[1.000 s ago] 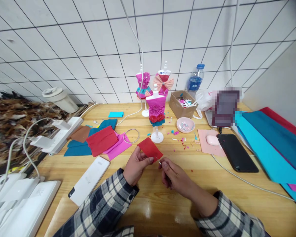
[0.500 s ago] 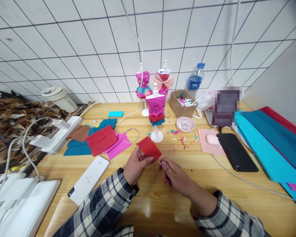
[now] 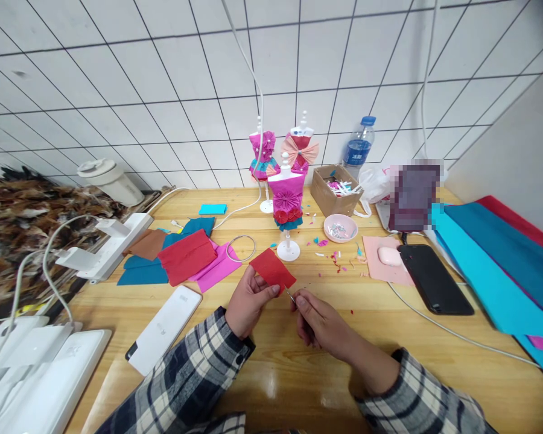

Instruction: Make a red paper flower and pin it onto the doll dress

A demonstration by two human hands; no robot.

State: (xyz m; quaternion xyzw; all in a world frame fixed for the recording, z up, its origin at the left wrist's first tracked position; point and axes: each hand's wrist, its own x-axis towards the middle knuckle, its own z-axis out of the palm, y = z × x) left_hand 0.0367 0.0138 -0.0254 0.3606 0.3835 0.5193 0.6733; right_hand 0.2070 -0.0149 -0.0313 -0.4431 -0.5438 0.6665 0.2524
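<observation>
A small piece of red paper (image 3: 273, 269) is pinched between the thumb and fingers of my left hand (image 3: 250, 302). My right hand (image 3: 322, 319) is closed round small scissors (image 3: 291, 296), whose handles are mostly hidden in the fingers. The metal tips touch the lower edge of the paper near my left thumb. Just behind the paper stands a white mini mannequin (image 3: 288, 196) in a magenta, red and teal paper dress.
Folded coloured papers (image 3: 187, 258), a metal ring (image 3: 241, 248) and a white phone (image 3: 165, 328) lie left. Behind are two more mannequins, a cardboard box (image 3: 332, 202) and a bottle (image 3: 359, 143). A pink bowl (image 3: 341, 236), scraps and a black phone (image 3: 437, 280) lie right.
The scissor tips have moved slightly left and up along the paper's lower edge. My left hand still holds the paper in nearly the same place.
</observation>
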